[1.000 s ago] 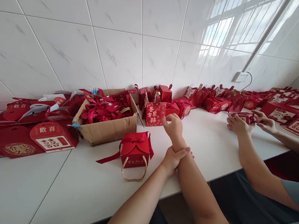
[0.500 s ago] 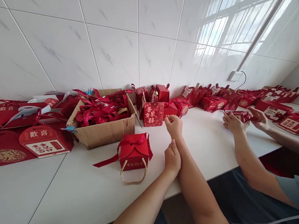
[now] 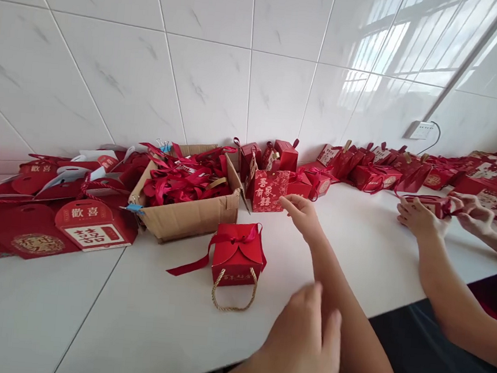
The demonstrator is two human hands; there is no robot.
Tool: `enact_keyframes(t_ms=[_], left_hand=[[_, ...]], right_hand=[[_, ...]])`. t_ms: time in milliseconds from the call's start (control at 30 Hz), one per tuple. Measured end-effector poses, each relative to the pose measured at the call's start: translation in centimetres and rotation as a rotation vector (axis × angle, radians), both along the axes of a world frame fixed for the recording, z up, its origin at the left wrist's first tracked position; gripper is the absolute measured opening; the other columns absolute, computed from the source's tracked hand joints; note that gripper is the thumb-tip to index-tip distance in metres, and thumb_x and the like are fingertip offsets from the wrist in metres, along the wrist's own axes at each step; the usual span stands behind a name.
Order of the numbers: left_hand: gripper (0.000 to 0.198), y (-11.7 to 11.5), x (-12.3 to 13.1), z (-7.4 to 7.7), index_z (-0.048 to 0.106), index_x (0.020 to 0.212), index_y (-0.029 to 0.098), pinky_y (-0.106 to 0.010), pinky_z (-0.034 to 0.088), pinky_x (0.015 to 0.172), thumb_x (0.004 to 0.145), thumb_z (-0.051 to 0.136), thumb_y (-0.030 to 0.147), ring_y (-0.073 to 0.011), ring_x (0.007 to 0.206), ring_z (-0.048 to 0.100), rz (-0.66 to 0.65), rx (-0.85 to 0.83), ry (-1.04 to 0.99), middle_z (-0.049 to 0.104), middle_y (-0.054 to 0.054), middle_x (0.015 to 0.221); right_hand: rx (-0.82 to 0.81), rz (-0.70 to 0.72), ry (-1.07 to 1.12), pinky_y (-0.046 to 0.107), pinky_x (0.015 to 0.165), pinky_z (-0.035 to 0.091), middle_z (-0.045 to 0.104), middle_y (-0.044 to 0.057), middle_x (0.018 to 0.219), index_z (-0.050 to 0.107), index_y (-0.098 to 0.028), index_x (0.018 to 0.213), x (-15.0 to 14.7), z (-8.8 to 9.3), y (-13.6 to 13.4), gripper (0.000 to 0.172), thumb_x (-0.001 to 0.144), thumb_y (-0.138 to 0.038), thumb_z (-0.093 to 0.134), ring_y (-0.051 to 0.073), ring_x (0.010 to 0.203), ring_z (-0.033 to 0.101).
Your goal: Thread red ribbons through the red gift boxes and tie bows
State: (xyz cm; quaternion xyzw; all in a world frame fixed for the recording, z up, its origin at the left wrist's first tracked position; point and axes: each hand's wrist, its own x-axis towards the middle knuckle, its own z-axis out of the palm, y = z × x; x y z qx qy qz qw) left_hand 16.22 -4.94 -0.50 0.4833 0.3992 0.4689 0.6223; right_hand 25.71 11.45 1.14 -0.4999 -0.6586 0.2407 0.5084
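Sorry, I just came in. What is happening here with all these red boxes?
The person's right-hand grip is beside a red box with pale writing; whether they touch is unclear. The left-hand grip, blurred, is near the right forearm, with nothing visible in it. A red box with a rope handle stands untouched on the white table, near a cardboard box of red ribbons. To the right, a co-worker holds another red box.

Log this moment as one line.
Left hand: blurred, no object visible in grip | Right hand: by patterned red box, contact unclear | Ribboned red box: on white table, rope handle in front
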Motion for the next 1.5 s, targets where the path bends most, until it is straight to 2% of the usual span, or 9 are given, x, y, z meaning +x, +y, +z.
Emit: enact_keyframes(t_ms=[67,133,200,267,400,633,800,967,1500], left_hand=[[0.003,-1.5,-4.1,2.3,0.066,0.073,0.026,-0.036,0.044,0.068,0.073,0.065,0.029,-0.0257,0.068,0.059,-0.089,0.269,0.342,0.066,-0.006,0.072],[0.008,-0.8,-8.3,4.9,0.062,0.068,0.026,-0.034,0.044,0.063,0.075,0.062,0.029,-0.0233,0.066,0.057,-0.024,0.456,0.545,0.065,-0.005,0.071],[0.012,1.8,-11.9,7.0,0.059,0.071,0.024,-0.031,0.043,0.064,0.080,0.057,0.033,-0.0219,0.069,0.056,0.216,0.499,0.681,0.062,-0.003,0.071],[0.015,5.2,-14.3,7.9,0.057,0.076,0.023,-0.030,0.042,0.072,0.080,0.057,0.037,-0.0212,0.079,0.056,0.299,0.457,0.757,0.062,-0.003,0.080],[0.030,9.7,-15.8,6.6,0.048,0.077,0.021,-0.026,0.041,0.065,0.073,0.062,0.047,-0.0173,0.075,0.053,0.138,0.166,0.790,0.055,0.001,0.079],[0.039,10.2,-16.2,4.2,0.046,0.078,0.021,-0.023,0.035,0.056,0.069,0.065,0.054,-0.0144,0.065,0.048,-0.035,-0.107,0.661,0.054,0.002,0.074],[0.043,10.4,-16.9,4.1,0.043,0.061,0.019,-0.022,0.024,0.052,0.073,0.061,0.056,-0.0112,0.057,0.034,-0.079,-0.063,0.673,0.039,0.005,0.061],[0.045,10.2,-16.9,4.2,0.033,0.057,0.020,-0.023,0.018,0.049,0.070,0.066,0.048,-0.0102,0.053,0.026,-0.035,-0.016,0.681,0.033,0.005,0.057],[0.042,10.0,-16.1,4.3,0.026,0.057,0.020,-0.024,0.025,0.055,0.074,0.059,0.040,-0.0116,0.058,0.029,-0.034,0.125,0.730,0.032,0.004,0.063]], right_hand=[[0.014,0.262,-0.076,0.027,0.070,0.049,0.067,0.006,0.097,0.068,-0.021,0.089,-0.3,1.3,-1.4,0.027,0.083,-0.044,0.056,0.018,0.088,0.062],[0.053,0.489,-0.216,0.030,0.080,0.050,0.062,0.007,0.115,0.068,-0.024,0.102,-0.6,2.5,-2.5,0.026,0.083,-0.040,0.059,0.020,0.102,0.059],[0.091,0.600,-0.338,0.034,0.087,0.048,0.059,0.007,0.119,0.067,-0.025,0.106,-1.0,3.3,-3.3,0.026,0.083,-0.037,0.062,0.021,0.107,0.057],[0.109,0.633,-0.414,0.036,0.089,0.048,0.060,0.007,0.115,0.066,-0.025,0.105,-1.3,3.6,-3.6,0.023,0.083,-0.034,0.062,0.020,0.103,0.058],[0.099,0.596,-0.415,0.033,0.079,0.051,0.060,0.006,0.099,0.064,-0.022,0.086,-2.1,2.9,-3.6,0.009,0.086,-0.030,0.059,0.017,0.086,0.058],[-0.084,0.564,-0.328,0.026,0.062,0.048,0.059,0.003,0.083,0.057,-0.021,0.078,-2.3,1.3,-3.5,0.013,0.088,-0.030,0.056,0.013,0.069,0.055],[-0.261,0.580,-0.311,0.023,0.049,0.037,0.057,-0.003,0.063,0.054,-0.021,0.081,-2.2,1.2,-3.5,0.016,0.088,-0.035,0.055,0.010,0.055,0.046],[-0.297,0.616,-0.282,0.023,0.052,0.037,0.057,-0.003,0.063,0.055,-0.021,0.079,-1.8,1.0,-3.2,0.018,0.086,-0.038,0.058,0.010,0.057,0.046],[-0.429,0.612,-0.319,0.023,0.044,0.029,0.047,-0.005,0.056,0.050,-0.019,0.066,-1.5,1.5,-3.7,0.034,0.077,-0.047,0.066,0.008,0.050,0.036]])
